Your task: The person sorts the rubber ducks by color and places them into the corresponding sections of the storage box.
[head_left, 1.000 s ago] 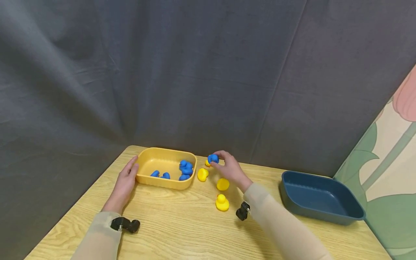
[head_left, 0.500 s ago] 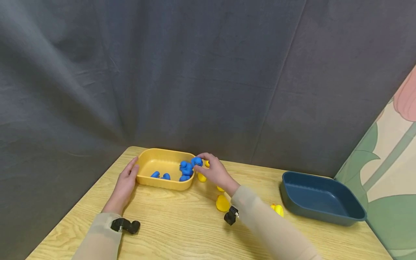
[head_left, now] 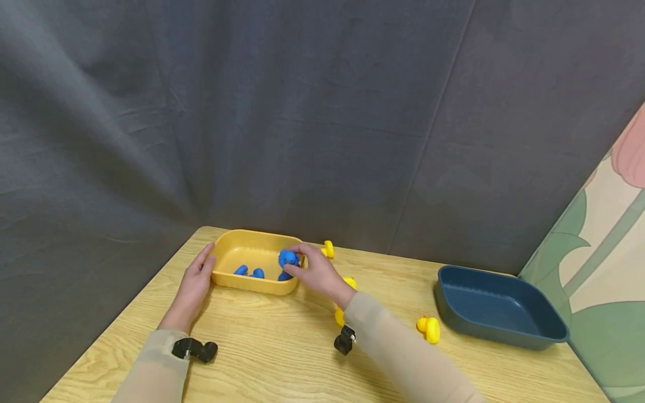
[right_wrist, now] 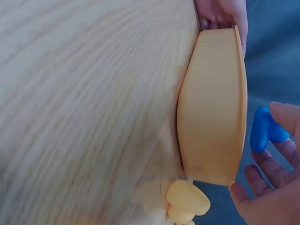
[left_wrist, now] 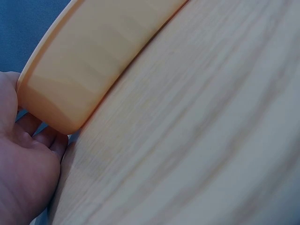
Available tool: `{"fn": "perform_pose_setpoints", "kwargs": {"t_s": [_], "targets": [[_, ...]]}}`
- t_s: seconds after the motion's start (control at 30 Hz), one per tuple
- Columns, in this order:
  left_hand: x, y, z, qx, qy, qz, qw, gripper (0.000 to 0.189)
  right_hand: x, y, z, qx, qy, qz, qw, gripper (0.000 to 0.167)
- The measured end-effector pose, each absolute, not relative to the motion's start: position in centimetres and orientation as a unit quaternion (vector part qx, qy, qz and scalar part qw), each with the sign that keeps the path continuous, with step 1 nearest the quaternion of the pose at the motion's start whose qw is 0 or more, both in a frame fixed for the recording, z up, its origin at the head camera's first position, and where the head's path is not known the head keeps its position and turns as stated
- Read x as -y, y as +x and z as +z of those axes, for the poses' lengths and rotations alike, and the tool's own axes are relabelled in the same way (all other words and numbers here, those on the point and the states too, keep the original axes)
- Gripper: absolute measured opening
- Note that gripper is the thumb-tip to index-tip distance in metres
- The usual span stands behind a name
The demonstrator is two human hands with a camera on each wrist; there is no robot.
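In the head view, my right hand (head_left: 317, 271) pinches a blue toy duck (head_left: 288, 258) over the right end of the yellow bin (head_left: 252, 284). The right wrist view shows that blue duck (right_wrist: 265, 129) between thumb and fingers, above the bin's rim. Several more blue ducks (head_left: 257, 273) lie inside the bin; some at its right end are partly hidden by my hand. My left hand (head_left: 195, 278) rests with extended fingers against the bin's left end. In the left wrist view this hand (left_wrist: 30, 164) touches the bin's outer wall (left_wrist: 89, 61).
Yellow toy ducks lie on the wooden table (head_left: 267, 352): one at the back (head_left: 328, 249), one at the right (head_left: 429, 328), others partly behind my right arm. A dark blue bin (head_left: 499, 308) stands at the right. A grey curtain (head_left: 322, 123) hangs behind.
My right hand has moved left with the blue duck, from beside the yellow bin to over its right end. Its sleeve has uncovered a yellow duck at the right. My left hand stays put.
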State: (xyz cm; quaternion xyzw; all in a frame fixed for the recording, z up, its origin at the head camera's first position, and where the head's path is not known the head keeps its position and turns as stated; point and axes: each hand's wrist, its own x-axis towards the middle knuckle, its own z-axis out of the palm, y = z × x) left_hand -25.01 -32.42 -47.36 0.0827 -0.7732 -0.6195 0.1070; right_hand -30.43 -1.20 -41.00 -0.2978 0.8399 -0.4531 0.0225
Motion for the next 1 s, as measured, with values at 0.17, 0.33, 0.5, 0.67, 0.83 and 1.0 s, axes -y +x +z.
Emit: {"fn": "perform_pose_setpoints", "kwargs": {"t_s": [0.17,0.33,0.5,0.67,0.83,1.0], "targets": [[32.28,-25.01,-47.38,0.771,0.08,-0.623,0.105,0.064,1.73,-30.0,-41.32,-0.838,-0.31,-0.449,0.029,0.034],[32.22,-25.14,-47.44,0.771,0.08,-0.623,0.105,0.063,2.13,-29.94,-41.61,-0.842,-0.315,-0.438,0.023,0.034],[32.19,-25.13,-47.49,0.771,0.081,-0.623,0.104,0.063,2.31,-29.89,-41.7,-0.848,-0.307,-0.429,0.033,0.043],[32.27,-25.1,-47.52,0.77,0.081,-0.624,0.106,0.064,2.18,-29.77,-41.46,-0.853,-0.297,-0.428,0.048,0.049],[32.35,-25.08,-47.42,0.772,0.084,-0.621,0.105,0.064,1.94,-29.79,-41.31,-0.856,-0.295,-0.422,0.044,0.049],[32.38,-25.0,-47.19,0.774,0.087,-0.618,0.105,0.064,1.67,-29.88,-41.15,-0.853,-0.299,-0.426,0.04,0.051]]}}
